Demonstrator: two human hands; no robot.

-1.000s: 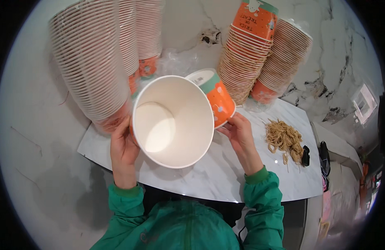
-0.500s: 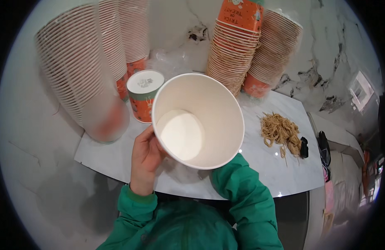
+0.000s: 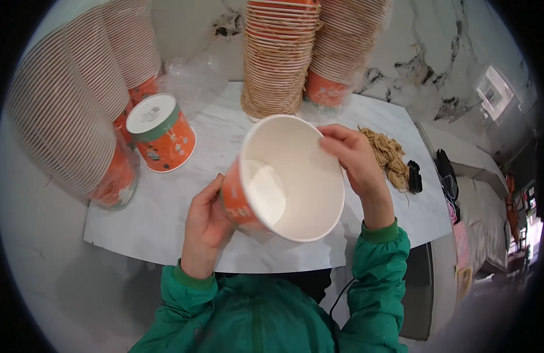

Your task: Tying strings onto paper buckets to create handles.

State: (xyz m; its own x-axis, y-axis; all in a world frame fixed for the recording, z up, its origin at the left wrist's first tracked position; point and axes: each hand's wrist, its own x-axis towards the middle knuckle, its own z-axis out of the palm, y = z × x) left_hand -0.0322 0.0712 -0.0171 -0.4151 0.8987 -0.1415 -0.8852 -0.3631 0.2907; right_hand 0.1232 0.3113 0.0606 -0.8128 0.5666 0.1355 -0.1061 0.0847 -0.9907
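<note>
A large paper bucket (image 3: 310, 176), white inside and orange outside, is tilted so its mouth faces up toward me and to the right. My left hand (image 3: 207, 229) is closed on its orange side, low on the left. At the upper right of the rim is my right hand (image 3: 360, 162), fingers bent over the edge and closed on it; part of the thumb is hidden. Left of the held bucket, another orange and green paper bucket (image 3: 166, 141) rests upside down on the marble-look table (image 3: 166, 217).
Tall stacks of nested buckets in clear plastic (image 3: 63, 112) line the left. At the back, a bucket stack wound with twine (image 3: 278, 70) stands beside a wrapped stack (image 3: 348, 47). To the right lie a heap of tan twine (image 3: 387, 153) and a small black object (image 3: 414, 176).
My right hand has come up from behind the bucket to its upper right rim. The bucket has turned, showing its orange side. The whole view has shifted, moving the surroundings leftward.
</note>
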